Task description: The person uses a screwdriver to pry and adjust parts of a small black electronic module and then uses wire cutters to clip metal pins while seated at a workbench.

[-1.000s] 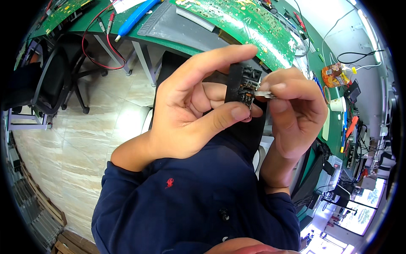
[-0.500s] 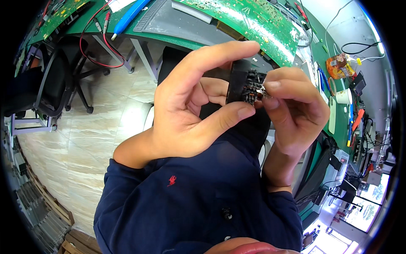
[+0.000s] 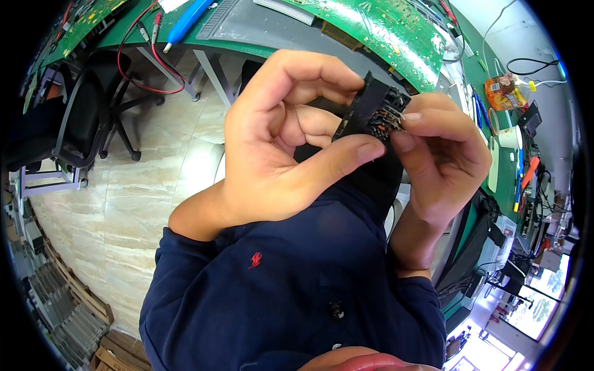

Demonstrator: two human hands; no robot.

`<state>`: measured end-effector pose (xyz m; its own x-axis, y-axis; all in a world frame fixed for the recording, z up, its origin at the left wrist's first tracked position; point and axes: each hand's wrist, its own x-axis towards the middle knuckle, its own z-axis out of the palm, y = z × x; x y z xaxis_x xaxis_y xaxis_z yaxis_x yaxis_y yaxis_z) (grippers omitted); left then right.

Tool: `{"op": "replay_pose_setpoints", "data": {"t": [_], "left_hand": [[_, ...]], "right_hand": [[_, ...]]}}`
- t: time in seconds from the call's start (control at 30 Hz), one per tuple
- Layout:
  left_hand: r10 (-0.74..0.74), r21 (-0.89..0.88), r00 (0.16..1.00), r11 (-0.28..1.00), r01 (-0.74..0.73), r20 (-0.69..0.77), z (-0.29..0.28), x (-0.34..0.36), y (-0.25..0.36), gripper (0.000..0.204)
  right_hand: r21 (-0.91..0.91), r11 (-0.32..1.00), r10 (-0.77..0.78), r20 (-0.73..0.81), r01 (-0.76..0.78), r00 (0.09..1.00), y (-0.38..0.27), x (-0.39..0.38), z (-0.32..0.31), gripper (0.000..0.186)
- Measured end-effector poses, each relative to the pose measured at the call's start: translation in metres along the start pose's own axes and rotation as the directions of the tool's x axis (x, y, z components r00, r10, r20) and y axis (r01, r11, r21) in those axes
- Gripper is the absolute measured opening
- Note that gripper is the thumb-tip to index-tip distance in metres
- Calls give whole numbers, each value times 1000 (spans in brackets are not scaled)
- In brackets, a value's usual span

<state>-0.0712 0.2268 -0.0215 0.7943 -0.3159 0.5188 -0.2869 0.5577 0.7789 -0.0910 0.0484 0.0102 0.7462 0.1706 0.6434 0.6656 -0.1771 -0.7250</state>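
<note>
A small black component block [image 3: 366, 111] with rows of metal pins on its right side is held up in front of my chest. My left hand [image 3: 278, 133] grips it between the thumb below and the fingers above. The fingertips of my right hand [image 3: 442, 139] are pinched at the pins, touching them. Whether something tiny sits between those fingertips, I cannot make out. Beyond the hands a large green circuit board [image 3: 377, 37] lies on the workbench.
A dark grey mat [image 3: 247, 28] covers part of the green bench top [image 3: 133, 31]. There lie a blue pen-shaped tool [image 3: 187, 25] and red and black test leads [image 3: 154, 38]. To the right are a paper cup [image 3: 511, 137] and an orange snack bag [image 3: 504, 93]. A black office chair [image 3: 93, 117] stands left.
The black block has tilted, its top leaning right, and both hands have shifted slightly right. The left fingers have curled closer around the block. The right fingertips stay at the pins.
</note>
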Motion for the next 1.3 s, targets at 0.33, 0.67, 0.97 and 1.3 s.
{"op": "replay_pose_setpoints", "data": {"t": [0.33,0.67,0.97,1.3], "left_hand": [[22,64,1000,998,-21,-16,2,0,-1,48],[120,275,990,952,-136,75,-3,2,0,51],[99,331,991,935,-124,90,-2,1,3,43],[-123,-47,992,991,122,-21,4,3,2,32]], "right_hand": [[6,1000,16,-6,-16,1000,0,-4,3,20],[230,963,149,-6,-144,989,6,-8,1,29],[332,926,148,119,-180,982,17,-7,-10,42],[303,894,323,80,-332,943,9,-5,-3,62]]}}
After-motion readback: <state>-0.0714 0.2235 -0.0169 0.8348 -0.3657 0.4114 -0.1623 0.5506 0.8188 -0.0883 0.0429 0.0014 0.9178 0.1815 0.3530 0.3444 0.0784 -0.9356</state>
